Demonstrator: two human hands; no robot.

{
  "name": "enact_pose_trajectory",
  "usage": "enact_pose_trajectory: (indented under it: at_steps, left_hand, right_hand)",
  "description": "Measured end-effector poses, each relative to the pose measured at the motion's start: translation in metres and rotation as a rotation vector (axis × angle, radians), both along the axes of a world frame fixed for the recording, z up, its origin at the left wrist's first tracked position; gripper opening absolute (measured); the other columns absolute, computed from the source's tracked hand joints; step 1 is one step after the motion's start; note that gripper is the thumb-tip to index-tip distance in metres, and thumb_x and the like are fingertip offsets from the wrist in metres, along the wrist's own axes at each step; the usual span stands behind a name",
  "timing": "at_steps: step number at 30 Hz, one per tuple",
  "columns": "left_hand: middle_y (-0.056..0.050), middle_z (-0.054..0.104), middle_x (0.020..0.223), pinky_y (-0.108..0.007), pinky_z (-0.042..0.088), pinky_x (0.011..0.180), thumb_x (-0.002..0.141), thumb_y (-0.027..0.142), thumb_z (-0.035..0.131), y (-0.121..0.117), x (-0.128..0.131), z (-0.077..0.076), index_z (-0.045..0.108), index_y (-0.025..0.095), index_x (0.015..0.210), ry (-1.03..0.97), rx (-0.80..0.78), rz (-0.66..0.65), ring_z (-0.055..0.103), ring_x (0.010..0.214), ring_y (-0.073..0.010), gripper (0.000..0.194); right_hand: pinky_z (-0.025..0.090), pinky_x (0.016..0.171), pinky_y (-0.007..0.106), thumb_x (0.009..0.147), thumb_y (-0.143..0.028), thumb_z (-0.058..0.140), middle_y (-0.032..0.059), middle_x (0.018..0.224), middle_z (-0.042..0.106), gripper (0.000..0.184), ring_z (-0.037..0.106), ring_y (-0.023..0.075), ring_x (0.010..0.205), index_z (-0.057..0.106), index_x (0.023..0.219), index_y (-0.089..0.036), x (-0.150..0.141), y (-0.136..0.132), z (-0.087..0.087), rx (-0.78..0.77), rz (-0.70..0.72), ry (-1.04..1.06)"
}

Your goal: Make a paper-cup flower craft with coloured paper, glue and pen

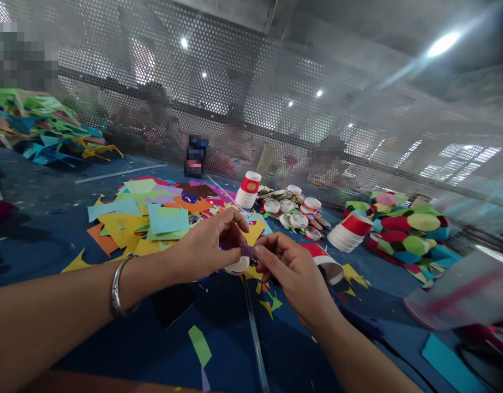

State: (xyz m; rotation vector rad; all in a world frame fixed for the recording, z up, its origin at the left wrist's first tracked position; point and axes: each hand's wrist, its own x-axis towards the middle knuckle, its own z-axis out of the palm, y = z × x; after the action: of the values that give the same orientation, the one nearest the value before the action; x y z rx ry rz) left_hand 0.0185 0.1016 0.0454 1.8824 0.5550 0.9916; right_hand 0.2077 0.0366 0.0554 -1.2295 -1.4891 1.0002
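My left hand [213, 243] and my right hand [294, 275] meet above the blue table [124, 338]. Both pinch a small purple paper piece [247, 250] between their fingertips. Under my left fingers sits a small white round cup or lid [237, 266], seemingly held in that hand. A silver bangle [118, 286] circles my left wrist. A red and white paper cup [327, 265] lies on its side just behind my right hand.
Coloured paper sheets [153, 215] are heaped behind my hands. A stack of red and white cups [248, 190], several round lids [294, 213] and a tilted cup stack [349, 232] stand further back. Coloured polygon pieces [407, 232] lie right. A perforated screen [276, 98] backs the table.
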Motion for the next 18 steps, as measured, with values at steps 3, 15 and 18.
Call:
enact_pose_trajectory:
  at_steps: [3, 15, 18]
  left_hand:
    - [0.004, 0.061, 0.082, -0.027, 0.047, 0.065, 0.078, 0.013, 0.063, -0.0032, 0.0002, 0.0013, 0.048, 0.022, 0.107, 0.031, -0.006, -0.028, 0.06, 0.075, -0.0123, 0.033]
    - [-0.001, 0.064, 0.092, -0.032, 0.05, 0.075, 0.072, 0.02, 0.076, -0.0055, -0.0032, 0.0063, 0.048, 0.021, 0.115, -0.011, -0.405, -0.065, 0.064, 0.087, -0.0177, 0.051]
    - [0.0, 0.064, 0.088, -0.032, 0.049, 0.076, 0.074, 0.022, 0.076, -0.0075, -0.0016, 0.0076, 0.05, 0.02, 0.113, -0.016, -0.416, -0.033, 0.063, 0.085, -0.0177, 0.046]
  right_hand:
    - [0.044, 0.057, 0.027, 0.09, -0.047, 0.07, -0.0004, 0.079, 0.061, 0.025, 0.054, 0.0141, 0.068, 0.065, 0.092, -0.022, -0.0001, -0.0005, -0.0018, 0.035, 0.037, -0.064]
    - [0.042, 0.05, 0.024, 0.089, -0.046, 0.069, -0.0024, 0.073, 0.057, 0.026, 0.05, 0.0116, 0.06, 0.063, 0.089, -0.021, 0.0013, -0.0005, -0.0026, -0.01, 0.001, -0.03]
    - [0.044, 0.049, 0.023, 0.089, -0.046, 0.068, -0.0027, 0.071, 0.056, 0.027, 0.05, 0.0111, 0.058, 0.063, 0.09, -0.02, 0.0013, 0.0, -0.0032, -0.021, 0.009, -0.036]
